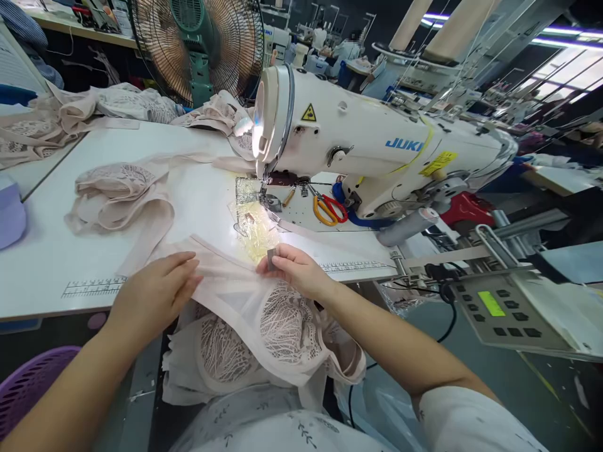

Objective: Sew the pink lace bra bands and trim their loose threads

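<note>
A pale pink lace bra point(289, 323) hangs over the table's front edge, its upper band lying on the white tabletop. My left hand point(157, 292) rests on the pale fabric at the left, palm down, fingers extended. Between the thumb and fingers of my right hand point(294, 267) is a small grey piece point(271, 259), beside the bra's upper edge. Just beyond is the lit needle area of the white sewing machine point(339, 125), with a yellowish taped plate point(257, 229) in front of it.
Orange-and-red scissors point(330, 209) lie beneath the machine arm. Folded lace pieces point(117, 191) sit on the left of the table. A green fan point(200, 50) stands behind. At right is a control box point(511, 311); a purple basket point(35, 389) is at lower left.
</note>
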`<state>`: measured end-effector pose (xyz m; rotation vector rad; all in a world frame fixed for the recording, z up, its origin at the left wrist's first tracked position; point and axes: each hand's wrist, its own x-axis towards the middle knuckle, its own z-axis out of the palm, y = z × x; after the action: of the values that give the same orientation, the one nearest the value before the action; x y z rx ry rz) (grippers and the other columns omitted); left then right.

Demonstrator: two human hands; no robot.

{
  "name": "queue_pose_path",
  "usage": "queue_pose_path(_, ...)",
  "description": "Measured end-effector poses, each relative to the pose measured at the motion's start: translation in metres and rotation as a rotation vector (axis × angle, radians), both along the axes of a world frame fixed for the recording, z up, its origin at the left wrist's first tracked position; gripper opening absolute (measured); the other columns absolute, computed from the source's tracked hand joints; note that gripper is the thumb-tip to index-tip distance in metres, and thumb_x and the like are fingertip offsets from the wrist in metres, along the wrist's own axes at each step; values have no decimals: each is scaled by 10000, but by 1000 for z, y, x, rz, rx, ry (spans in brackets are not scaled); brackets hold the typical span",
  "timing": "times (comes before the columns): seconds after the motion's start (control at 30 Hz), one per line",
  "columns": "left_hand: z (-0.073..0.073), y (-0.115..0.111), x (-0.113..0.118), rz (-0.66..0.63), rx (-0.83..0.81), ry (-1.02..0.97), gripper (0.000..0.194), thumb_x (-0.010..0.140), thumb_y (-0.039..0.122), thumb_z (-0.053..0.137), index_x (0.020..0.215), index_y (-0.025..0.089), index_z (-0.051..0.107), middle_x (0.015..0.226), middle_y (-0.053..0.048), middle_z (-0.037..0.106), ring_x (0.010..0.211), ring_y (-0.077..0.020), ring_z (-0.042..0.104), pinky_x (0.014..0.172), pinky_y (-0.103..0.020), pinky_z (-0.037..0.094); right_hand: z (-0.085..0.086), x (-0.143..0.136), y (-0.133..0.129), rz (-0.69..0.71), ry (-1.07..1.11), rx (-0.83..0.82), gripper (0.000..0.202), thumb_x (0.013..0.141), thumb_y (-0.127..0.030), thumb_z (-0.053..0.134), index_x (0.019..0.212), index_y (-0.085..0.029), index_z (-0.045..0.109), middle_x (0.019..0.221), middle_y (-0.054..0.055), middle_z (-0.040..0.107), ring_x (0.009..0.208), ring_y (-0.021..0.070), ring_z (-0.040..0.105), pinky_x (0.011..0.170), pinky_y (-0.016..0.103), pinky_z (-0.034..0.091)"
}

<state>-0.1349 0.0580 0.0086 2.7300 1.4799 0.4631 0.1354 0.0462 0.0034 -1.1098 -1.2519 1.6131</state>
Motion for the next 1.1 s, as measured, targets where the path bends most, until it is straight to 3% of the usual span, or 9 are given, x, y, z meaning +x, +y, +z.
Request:
queue_pose_path(0.17,-2,31,4,-137,-78,46,517,900,442,254,1182,165,586,1327,-106,537,1220,-279,483,984,-427,438,7,1,3,-98,94,-99,196,732,-339,634,734,-177,524,736,-7,586,696,106,568,646,248,459)
queue_pose_path(0.33,-15,45,2,-171,-92,74,533,902,472,245,1229,179,547,1371,-113,476,1243,-297,449,1005,-464,405,32,12,-4,-304,110,-69,235,739,-353,648,712,-183,488,650,-60,488,563,55,496,515,183,410)
queue_pose_path(0.43,-18,44,-1,-124,-44,91,543,900,490,226,1218,199,557,1366,-136,431,1193,-334,475,959,-494,426,40,6,-14,-236,136,-51,229,762,-381,641,771,-195,508,657,-64,481,561,57,517,538,200,465)
queue_pose_path(0.57,-18,41,-1,-83,-9,128,555,900,492,220,1225,195,556,1304,-152,442,1118,-348,509,915,-495,446,25,-12,-17,-97,14,-64,233,757,-376,648,737,-188,512,710,-49,498,650,72,578,691,259,536)
queue_pose_path(0.73,-18,36,0,-41,-41,120,562,906,471,247,1261,131,520,1344,-174,426,1087,-364,528,855,-501,476,15,-21,2,-58,-239,-102,106,797,-247,562,736,-190,496,713,-27,531,686,106,609,619,247,521)
queue_pose_path(0.83,-19,33,-1,-45,-6,106,554,904,461,288,1238,96,538,1322,-201,445,1106,-369,519,882,-509,462,24,-33,17,-17,-414,66,51,822,-184,493,804,-198,538,728,-17,544,676,119,596,604,264,505)
queue_pose_path(1.0,-21,31,-4,-117,54,23,467,906,403,354,1198,94,546,1237,-182,537,1130,-319,521,903,-451,474,31,-74,41,101,-932,533,140,875,-211,487,931,-172,609,774,36,579,759,164,553,695,305,435)
queue_pose_path(1.1,-21,30,-5,-130,85,-39,419,897,374,399,1153,84,560,1209,-181,558,1128,-311,526,911,-449,480,30,-96,53,151,-1179,603,197,906,-239,453,881,-144,624,812,66,588,777,170,535,680,283,396)
